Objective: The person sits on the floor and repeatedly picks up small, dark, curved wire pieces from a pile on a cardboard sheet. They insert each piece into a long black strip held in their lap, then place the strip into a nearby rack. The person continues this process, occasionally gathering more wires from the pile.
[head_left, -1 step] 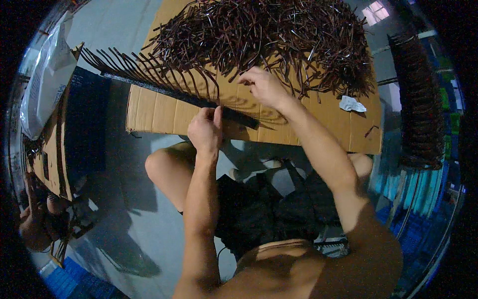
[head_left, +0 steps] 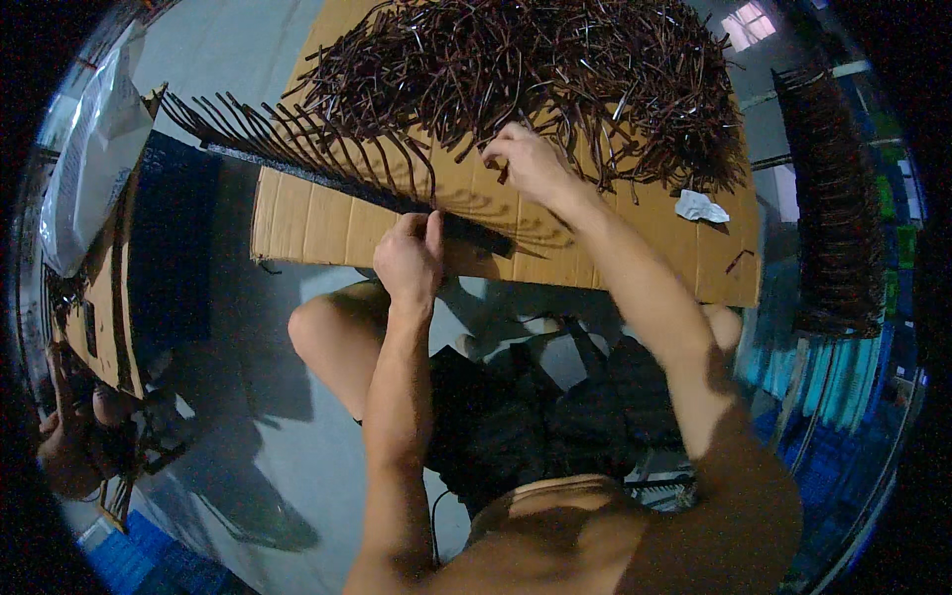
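Note:
A long black bar (head_left: 297, 174) lies slantwise over the near left of the cardboard, with a row of thin, curved dark brown rods (head_left: 327, 139) standing up along it. My left hand (head_left: 409, 260) is closed around the bar towards its right end, thumb on top beside the last rod. Beyond it spreads a big tangled heap of similar bent rods (head_left: 526, 74). At the heap's near edge, my right hand (head_left: 531, 167) has its fingers drawn together, and a short dark brown rod end (head_left: 503, 177) shows below them.
Flattened cardboard (head_left: 635, 248) covers the work surface, with a crumpled white paper (head_left: 701, 207) at its right. A clear plastic bag (head_left: 94, 159) is at far left, near another person's limbs (head_left: 69, 426). A rack of filled bars (head_left: 838, 208) stands right.
My right hand has shifted slightly right and its fingers have curled closer, with a rod end now showing beneath. My left hand and the bar look unmoved.

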Demonstrator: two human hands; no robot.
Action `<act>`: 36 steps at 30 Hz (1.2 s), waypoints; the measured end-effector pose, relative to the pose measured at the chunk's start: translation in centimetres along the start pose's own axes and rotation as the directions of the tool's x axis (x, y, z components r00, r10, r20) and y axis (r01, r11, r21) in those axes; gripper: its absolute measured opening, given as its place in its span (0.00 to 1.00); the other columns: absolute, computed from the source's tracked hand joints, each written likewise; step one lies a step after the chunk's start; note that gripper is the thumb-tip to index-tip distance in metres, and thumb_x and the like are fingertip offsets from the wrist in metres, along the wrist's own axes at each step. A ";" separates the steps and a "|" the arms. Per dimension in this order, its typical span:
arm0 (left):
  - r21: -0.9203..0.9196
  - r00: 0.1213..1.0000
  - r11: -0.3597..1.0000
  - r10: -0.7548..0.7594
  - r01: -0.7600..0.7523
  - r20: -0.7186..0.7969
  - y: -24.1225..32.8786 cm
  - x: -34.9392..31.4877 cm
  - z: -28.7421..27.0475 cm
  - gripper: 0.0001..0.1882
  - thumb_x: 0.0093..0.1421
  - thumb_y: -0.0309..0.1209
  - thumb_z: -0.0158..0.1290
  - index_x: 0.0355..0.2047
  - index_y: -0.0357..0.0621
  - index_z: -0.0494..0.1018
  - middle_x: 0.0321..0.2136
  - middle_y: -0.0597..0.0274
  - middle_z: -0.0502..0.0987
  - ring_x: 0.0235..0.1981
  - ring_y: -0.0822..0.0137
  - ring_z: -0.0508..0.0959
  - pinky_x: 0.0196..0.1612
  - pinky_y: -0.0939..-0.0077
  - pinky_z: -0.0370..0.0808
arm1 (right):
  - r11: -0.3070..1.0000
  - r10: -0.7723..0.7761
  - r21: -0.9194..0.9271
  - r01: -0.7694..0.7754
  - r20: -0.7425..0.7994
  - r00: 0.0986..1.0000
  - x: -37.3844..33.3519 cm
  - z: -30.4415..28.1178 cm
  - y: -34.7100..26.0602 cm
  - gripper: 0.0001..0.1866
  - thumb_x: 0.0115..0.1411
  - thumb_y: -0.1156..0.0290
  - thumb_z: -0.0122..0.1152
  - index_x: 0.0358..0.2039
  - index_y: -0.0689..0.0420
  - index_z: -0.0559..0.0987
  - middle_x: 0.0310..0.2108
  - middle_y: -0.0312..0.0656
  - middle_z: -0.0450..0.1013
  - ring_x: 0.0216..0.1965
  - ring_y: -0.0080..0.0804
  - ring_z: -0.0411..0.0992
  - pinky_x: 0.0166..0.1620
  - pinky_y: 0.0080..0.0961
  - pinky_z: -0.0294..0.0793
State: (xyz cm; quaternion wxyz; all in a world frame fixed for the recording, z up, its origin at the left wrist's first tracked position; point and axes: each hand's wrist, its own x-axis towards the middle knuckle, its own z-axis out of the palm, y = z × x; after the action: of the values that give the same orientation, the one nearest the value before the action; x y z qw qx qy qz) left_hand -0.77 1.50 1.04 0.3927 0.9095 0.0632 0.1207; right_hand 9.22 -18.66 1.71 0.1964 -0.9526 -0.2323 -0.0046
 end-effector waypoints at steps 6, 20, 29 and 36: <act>-0.083 0.984 0.980 0.179 -0.180 -0.021 0.6 -0.8 0.4 0.08 0.54 0.33 0.55 0.31 0.43 0.76 0.27 0.54 0.77 0.32 0.53 0.76 0.36 0.64 0.73 | 0.896 -0.308 -0.327 0.300 0.030 0.951 0.1 -0.3 0.7 0.08 0.51 0.78 0.51 0.32 0.57 0.75 0.36 0.41 0.67 0.41 0.41 0.67 0.45 0.35 0.69; -0.062 0.973 0.971 0.229 -0.231 -0.034 -0.1 -0.5 1.1 0.05 0.53 0.30 0.55 0.27 0.42 0.74 0.26 0.56 0.76 0.29 0.53 0.74 0.34 0.63 0.70 | 0.608 0.356 0.786 -0.112 -0.143 0.924 -3.9 1.9 -8.3 0.08 0.63 0.73 0.50 0.39 0.61 0.65 0.30 0.42 0.72 0.32 0.29 0.73 0.35 0.24 0.75; -0.039 0.970 0.969 0.242 -0.242 0.001 -0.3 -0.4 1.2 0.07 0.51 0.26 0.55 0.32 0.41 0.74 0.27 0.50 0.76 0.29 0.49 0.76 0.33 0.62 0.73 | 0.566 0.344 0.823 -0.034 -0.199 0.918 -4.2 3.3 -8.3 0.06 0.64 0.75 0.48 0.40 0.62 0.65 0.33 0.41 0.73 0.34 0.24 0.74 0.39 0.21 0.77; -0.048 0.980 0.979 0.199 -0.200 -0.010 0.3 -0.4 1.2 0.06 0.54 0.31 0.54 0.26 0.42 0.74 0.24 0.55 0.75 0.28 0.53 0.74 0.33 0.61 0.70 | 0.579 0.414 0.815 -0.008 -0.286 0.864 -3.9 4.9 -8.2 0.06 0.64 0.74 0.49 0.39 0.61 0.66 0.31 0.39 0.73 0.31 0.23 0.74 0.36 0.21 0.76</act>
State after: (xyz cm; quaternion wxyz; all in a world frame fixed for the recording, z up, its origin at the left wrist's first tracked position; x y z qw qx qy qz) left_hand -0.78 0.35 0.38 0.4005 0.9011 -0.0303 0.1633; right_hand 1.70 -11.86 -0.18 0.6435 -0.7584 -0.0392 -0.0960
